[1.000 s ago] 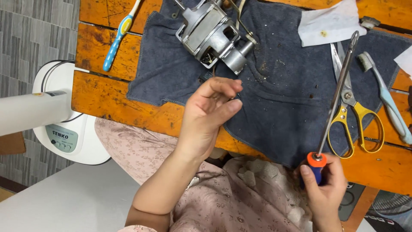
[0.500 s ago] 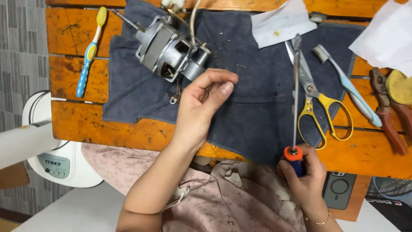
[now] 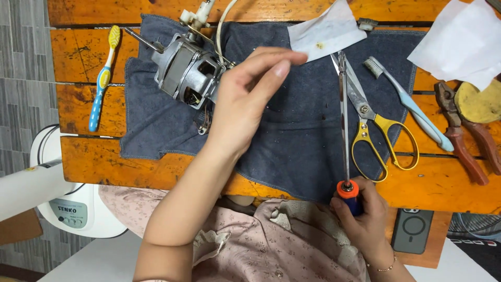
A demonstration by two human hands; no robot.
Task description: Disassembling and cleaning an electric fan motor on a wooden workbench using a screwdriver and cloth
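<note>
Here, the left hand (image 3: pixel 245 104) hovers over a dark blue cloth (image 3: pixel 292 141) spread on an orange wooden worktop (image 3: pixel 94 162), its fingers (image 3: pixel 276 65) stretched out loosely and holding nothing, their tips near a scrap of white paper (image 3: pixel 326 31). Just beside the heel of that hand, on the side away from the fingertips, lies a grey electric motor (image 3: pixel 185 73) with its shaft and wires pointing outward. The right hand (image 3: pixel 365 219) grips the orange-and-blue handle of a long screwdriver (image 3: pixel 344 120) at the near edge of the worktop, fingers wrapped around it, the metal shaft lying along the cloth away from the person. Touching that shaft on its outer side are yellow-handled scissors (image 3: pixel 381 136), with a pale blue toothbrush (image 3: pixel 412 109) and red-handled pliers (image 3: pixel 464 136) beyond them. A yellow-and-blue toothbrush (image 3: pixel 103 78) rests well apart, past the motor. A dark phone (image 3: pixel 412 230) lies just beside the right hand.
</note>
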